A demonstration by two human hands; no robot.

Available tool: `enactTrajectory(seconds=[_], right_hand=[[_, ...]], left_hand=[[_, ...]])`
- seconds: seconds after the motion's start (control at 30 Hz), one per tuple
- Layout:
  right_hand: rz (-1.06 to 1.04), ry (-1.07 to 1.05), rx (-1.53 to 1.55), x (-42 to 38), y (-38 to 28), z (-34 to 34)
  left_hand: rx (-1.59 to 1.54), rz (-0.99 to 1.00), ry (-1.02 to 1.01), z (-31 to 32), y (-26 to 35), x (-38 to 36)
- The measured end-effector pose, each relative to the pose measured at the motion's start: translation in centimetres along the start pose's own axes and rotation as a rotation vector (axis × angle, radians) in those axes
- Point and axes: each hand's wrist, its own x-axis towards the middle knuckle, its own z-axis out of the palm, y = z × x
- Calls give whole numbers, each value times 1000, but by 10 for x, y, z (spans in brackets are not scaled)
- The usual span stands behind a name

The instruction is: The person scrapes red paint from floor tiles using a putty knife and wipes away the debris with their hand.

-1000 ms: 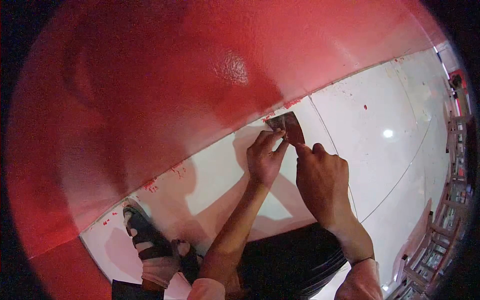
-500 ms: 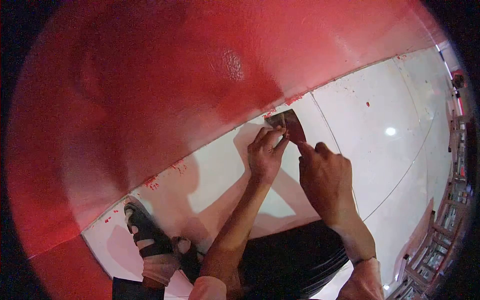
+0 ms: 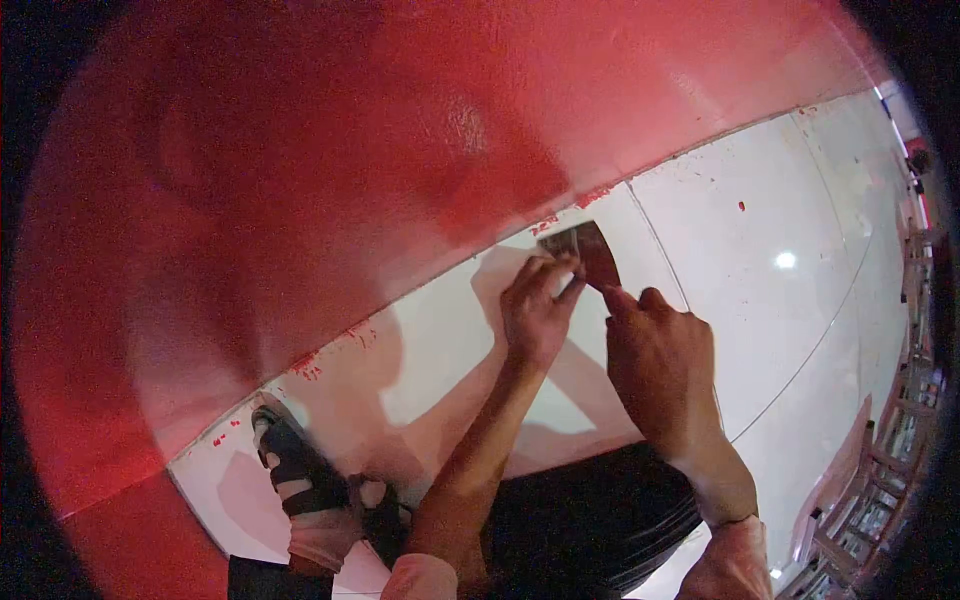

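Observation:
A flat metal scraper blade (image 3: pixel 588 245), dark and stained red, lies against the white floor tile (image 3: pixel 760 260) close to the foot of the red painted wall (image 3: pixel 350 160). My right hand (image 3: pixel 658 365) grips the scraper from behind, index finger stretched along it. My left hand (image 3: pixel 538 305) pinches the blade's near edge with its fingertips. Red paint spatters (image 3: pixel 545 226) mark the tile just beyond the blade's edge.
My sandalled foot (image 3: pixel 300 480) rests on the tile at lower left, beside more red spatters (image 3: pixel 305 368) along the wall's base. Dark striped clothing (image 3: pixel 590 530) fills the bottom centre. Wooden furniture (image 3: pixel 890 470) stands at the right edge.
Both hands and the scraper have shifted slightly right and up along the wall's base; the grip is unchanged.

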Motion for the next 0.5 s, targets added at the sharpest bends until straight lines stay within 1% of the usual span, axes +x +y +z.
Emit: enactTrajectory(seconds=[0.1, 0.23, 0.27, 0.33, 0.37, 0.43, 0.5], right_hand=[[-32, 28, 26, 4, 0, 6], [-17, 15, 19, 4, -4, 1], [-8, 18, 10, 5, -3, 1], [-29, 42, -5, 5, -3, 1], [-21, 18, -8, 4, -3, 1], [4, -24, -8, 2, -4, 0], [1, -19, -14, 9, -3, -2]], left_hand=[[-90, -166, 6, 2, 0, 4], [-55, -87, -15, 0, -3, -5], [-107, -3, 40, 4, -6, -4], [-102, -39, 53, 1, -1, -1], [-105, -52, 61, 1, 2, 2], [-41, -50, 31, 2, -1, 3], [15, -75, -3, 0, -1, 0]])
